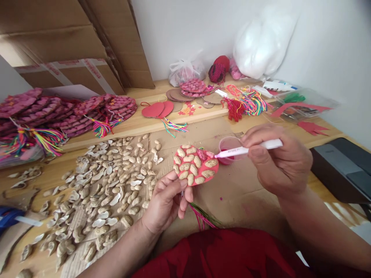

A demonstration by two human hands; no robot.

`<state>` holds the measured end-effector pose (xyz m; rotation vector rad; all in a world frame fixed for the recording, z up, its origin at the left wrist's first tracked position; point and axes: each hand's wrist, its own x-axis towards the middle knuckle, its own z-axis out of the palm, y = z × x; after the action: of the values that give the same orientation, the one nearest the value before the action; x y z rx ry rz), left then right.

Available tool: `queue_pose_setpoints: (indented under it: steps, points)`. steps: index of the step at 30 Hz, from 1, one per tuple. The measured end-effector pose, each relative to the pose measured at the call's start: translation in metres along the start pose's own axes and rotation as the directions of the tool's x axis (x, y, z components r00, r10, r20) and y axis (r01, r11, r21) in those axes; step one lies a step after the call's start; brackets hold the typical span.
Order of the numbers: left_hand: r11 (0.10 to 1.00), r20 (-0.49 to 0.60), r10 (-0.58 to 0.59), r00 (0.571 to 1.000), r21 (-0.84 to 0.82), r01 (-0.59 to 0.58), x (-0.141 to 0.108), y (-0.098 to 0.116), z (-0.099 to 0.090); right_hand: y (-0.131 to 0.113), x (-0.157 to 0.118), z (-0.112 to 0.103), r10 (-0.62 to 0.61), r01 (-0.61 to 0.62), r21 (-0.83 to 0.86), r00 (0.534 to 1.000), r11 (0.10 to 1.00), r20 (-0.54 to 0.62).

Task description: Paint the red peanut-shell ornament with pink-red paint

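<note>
Mid-frame, my left fingers [175, 190] pinch a red, peanut-covered disc [193, 170]; my right fingers [257, 153] grip a slim white marker [236, 151]; slipping risks smears.

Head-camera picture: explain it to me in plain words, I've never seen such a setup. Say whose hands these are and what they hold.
There is no machine: these are one person's two bare hands. The only picture comes from a camera worn on the head, looking forward and down. The left hand holds a red disc set with peanut shells. The right hand holds a white marker, its pink tip at or near the disc's edge, beside shells coloured pink. Cardboard and loose peanut shells lie on the table, with a plastic cup behind the disc. Farther back are pink discs and colourful tassels.
</note>
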<state>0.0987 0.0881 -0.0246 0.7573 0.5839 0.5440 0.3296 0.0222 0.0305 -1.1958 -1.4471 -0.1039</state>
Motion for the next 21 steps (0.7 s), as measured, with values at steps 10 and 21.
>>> queue_pose_setpoints:
  steps: [10, 21]
  points:
    - [1.0, -0.006, -0.004, 1.0, 0.012, 0.005, 0.0, -0.001, 0.0, 0.011, -0.002, -0.003, 0.088, -0.089, -0.02, 0.995, 0.996, -0.039]
    - [0.999, 0.033, -0.004, 0.999, 0.046, 0.003, -0.001, -0.003, -0.002, 0.015, -0.003, -0.003, 0.12, -0.119, 0.022, 0.991, 0.993, -0.061]
